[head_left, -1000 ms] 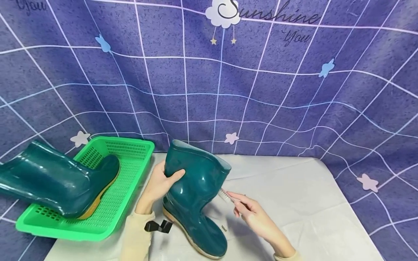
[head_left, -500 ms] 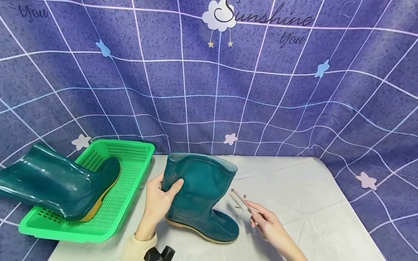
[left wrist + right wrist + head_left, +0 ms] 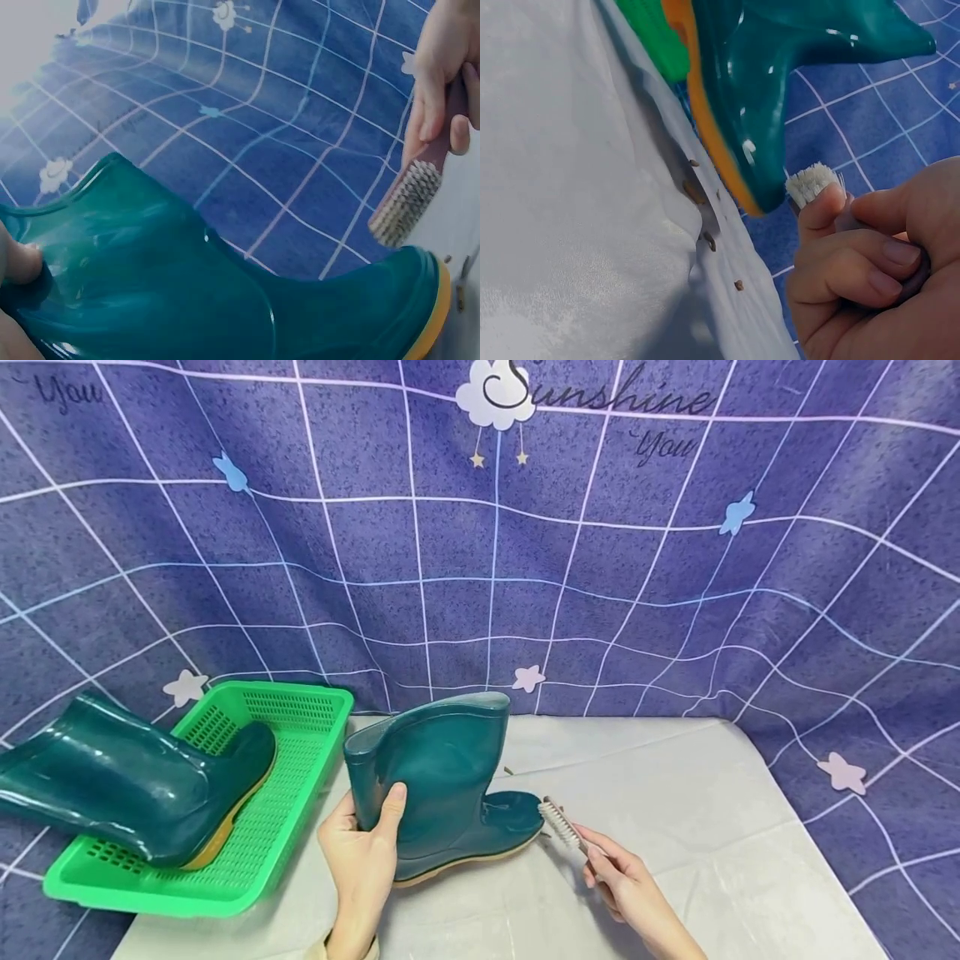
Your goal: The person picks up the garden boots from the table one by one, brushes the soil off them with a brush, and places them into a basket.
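Observation:
My left hand (image 3: pixel 363 852) grips the shaft of a dark green rubber boot (image 3: pixel 450 777) at its back, thumb across the near side. The boot stands with its opening up and its toe pointing right, its tan sole low over the white cloth. In my right hand (image 3: pixel 626 885) is a scrub brush (image 3: pixel 564 827), held by the handle with fingers curled round it. Its pale bristles are right at the boot's toe in the head view. From the left wrist, the brush (image 3: pixel 411 199) shows just above the toe, bristles facing the boot.
A green plastic basket (image 3: pixel 300 827) stands at the left, with a second green boot (image 3: pixel 127 777) lying across it. Small brown bits (image 3: pixel 709 241) lie on the white cloth (image 3: pixel 675 793) near the toe. A purple-blue gridded curtain (image 3: pixel 480 543) hangs behind.
The boot has turned so its toe swings from pointing down toward me to pointing right, and its shaft has shifted left. The brush has moved from beside the shaft to the toe.

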`<act>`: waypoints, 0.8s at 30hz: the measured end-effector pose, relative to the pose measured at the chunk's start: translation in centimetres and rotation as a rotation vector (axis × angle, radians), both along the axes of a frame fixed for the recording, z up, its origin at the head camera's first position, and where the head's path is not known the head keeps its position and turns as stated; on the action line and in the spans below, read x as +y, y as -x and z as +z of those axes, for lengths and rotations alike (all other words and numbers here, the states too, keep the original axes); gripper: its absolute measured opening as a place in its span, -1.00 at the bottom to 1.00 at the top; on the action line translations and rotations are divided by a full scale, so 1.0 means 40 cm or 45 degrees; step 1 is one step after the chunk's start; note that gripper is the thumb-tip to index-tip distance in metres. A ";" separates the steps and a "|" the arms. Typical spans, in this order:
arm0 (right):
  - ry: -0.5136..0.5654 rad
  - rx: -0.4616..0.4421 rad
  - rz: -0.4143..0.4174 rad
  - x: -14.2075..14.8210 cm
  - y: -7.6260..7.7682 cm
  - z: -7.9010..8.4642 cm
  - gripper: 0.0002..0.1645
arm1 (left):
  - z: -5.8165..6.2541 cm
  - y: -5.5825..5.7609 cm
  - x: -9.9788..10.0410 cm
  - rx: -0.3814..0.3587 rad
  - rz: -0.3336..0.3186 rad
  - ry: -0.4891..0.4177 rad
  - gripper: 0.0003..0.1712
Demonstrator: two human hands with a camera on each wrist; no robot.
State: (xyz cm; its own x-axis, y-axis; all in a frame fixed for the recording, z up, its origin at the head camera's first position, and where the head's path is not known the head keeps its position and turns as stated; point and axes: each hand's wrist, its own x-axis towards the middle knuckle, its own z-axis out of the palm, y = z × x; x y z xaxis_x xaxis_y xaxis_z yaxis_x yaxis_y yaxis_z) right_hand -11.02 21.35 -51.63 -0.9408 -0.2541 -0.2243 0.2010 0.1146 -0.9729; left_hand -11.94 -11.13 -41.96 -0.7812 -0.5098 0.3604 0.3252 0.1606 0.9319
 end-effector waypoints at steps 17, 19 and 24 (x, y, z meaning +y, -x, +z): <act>-0.017 -0.053 -0.066 -0.002 -0.014 -0.001 -0.36 | 0.012 -0.002 -0.016 0.070 0.084 -0.093 -0.84; -0.020 -0.054 -0.063 0.000 -0.015 -0.001 -0.36 | 0.013 -0.002 -0.021 0.094 0.088 -0.107 -0.84; -0.036 -0.055 -0.060 0.006 -0.017 -0.003 -0.35 | 0.017 -0.003 -0.036 0.124 0.121 -0.139 -0.79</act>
State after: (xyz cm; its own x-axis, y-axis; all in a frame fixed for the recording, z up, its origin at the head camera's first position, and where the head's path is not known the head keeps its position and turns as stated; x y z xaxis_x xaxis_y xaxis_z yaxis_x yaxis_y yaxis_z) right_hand -10.33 21.59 -51.75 -0.9409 -0.2028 -0.2714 0.2485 0.1315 -0.9597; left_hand -11.82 -12.59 -41.27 -0.6914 -0.6201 0.3708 0.4032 0.0947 0.9102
